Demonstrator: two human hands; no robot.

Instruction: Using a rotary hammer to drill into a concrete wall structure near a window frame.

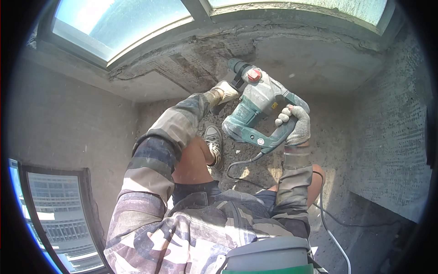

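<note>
A dusty green and grey rotary hammer (264,95) with a red knob is held across in front of me, its nose toward the wall under the window. My left hand (226,92), in a pale work glove, is closed around the side handle behind the nose. Around the rear grip, my gloved right hand (298,126) has its fingers curled. Whether a bit touches the wall is hidden behind the tool's nose. Just beyond it, the wall's chipped patch (200,64) shows rough, broken plaster.
The tool's power cord (238,165) loops down past my right leg and across the floor. Rubble and dust cover the floor (244,176) around my shoe (213,141). Window frames (198,13) stand above the chipped wall. A rough grey wall (388,123) rises at the right.
</note>
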